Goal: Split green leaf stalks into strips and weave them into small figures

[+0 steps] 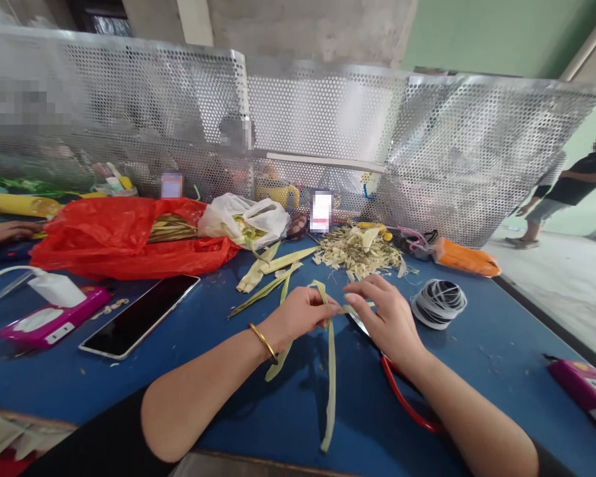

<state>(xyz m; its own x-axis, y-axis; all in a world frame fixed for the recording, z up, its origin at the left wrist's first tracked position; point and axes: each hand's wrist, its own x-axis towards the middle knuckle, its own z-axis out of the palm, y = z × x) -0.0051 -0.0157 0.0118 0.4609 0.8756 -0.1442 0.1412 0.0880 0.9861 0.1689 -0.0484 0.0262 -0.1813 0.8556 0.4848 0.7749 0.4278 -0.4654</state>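
Pale green dried leaf strips (331,391) hang from the fingers of my left hand (302,311), which is pinched closed on them near the middle of the blue table. One strip loops up above the fingertips, and another trails down behind the wrist. A short piece of strip runs across to my right hand (385,321), whose thumb and forefinger close around it while the other fingers stretch forward. Under the right hand lie scissors with red handles (402,397), their blades partly hidden. Wider leaf pieces (265,268) rest just beyond my left hand.
A heap of leaf shreds (360,250), a propped phone (320,211) and an orange packet (467,257) lie toward the perforated metal screen (322,112). Thread spool (438,303) sits right; red bag (104,235), black phone (142,318) and power strip (54,321) left. Another person's hand (7,233) shows far left.
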